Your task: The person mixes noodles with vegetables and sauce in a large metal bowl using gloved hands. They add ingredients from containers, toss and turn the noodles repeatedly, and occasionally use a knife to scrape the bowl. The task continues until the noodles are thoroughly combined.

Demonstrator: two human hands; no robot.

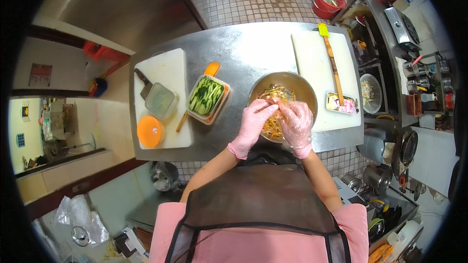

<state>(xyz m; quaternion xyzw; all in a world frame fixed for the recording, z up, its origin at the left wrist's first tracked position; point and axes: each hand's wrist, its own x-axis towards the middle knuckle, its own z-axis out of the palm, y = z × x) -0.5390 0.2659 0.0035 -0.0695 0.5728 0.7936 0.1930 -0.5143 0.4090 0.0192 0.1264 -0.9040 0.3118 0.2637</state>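
Observation:
My left hand (256, 118), in a pink glove, and my right hand (298, 120), with a clear plastic glove over a pink one, meet above a stainless steel mixing bowl (312, 91). Between their fingertips they pinch a small orange-pink piece of food (274, 100); its kind is unclear. In the bowl lies a mix of shredded food (272, 127) in yellow, orange and pale strands. My hands hide the middle of it.
Left of the bowl, a container of sliced cucumber (205, 95) rests beside a white cutting board (172, 65) bearing a cleaver (144, 82), a lidded tub (161, 100) and an orange lid (150, 131). On the right board (310, 51), a long wooden-handled tool (333, 65) leans into a small tray (332, 103).

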